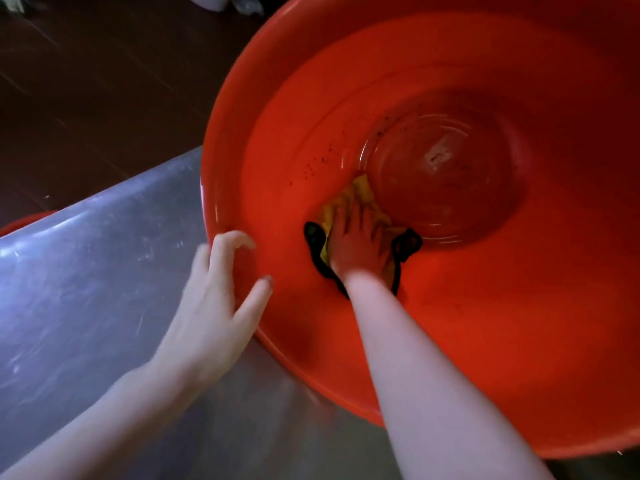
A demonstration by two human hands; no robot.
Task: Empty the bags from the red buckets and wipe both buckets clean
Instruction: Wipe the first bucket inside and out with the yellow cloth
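Red bucket (485, 323) tipped toward me on the plastic-covered surface (86, 271), likely light, thin-walled and slick, so my left hand (214, 299) grips its rim, thumb inside, to steady it while my right hand (356, 247), fingers flat, presses the soft yellow cloth (360, 195) against the lower wall.

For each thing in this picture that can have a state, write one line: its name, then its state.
bucket: tilted toward the viewer, no bags inside, dark specks on its wall.
cloth: flat against the bucket's inner wall, under the right hand.
right hand: inside the bucket, fingers straight, pressing the cloth.
left hand: fingers curled over the bucket's rim, holding it.
plastic sheet: clear, scuffed, lying left of the bucket.
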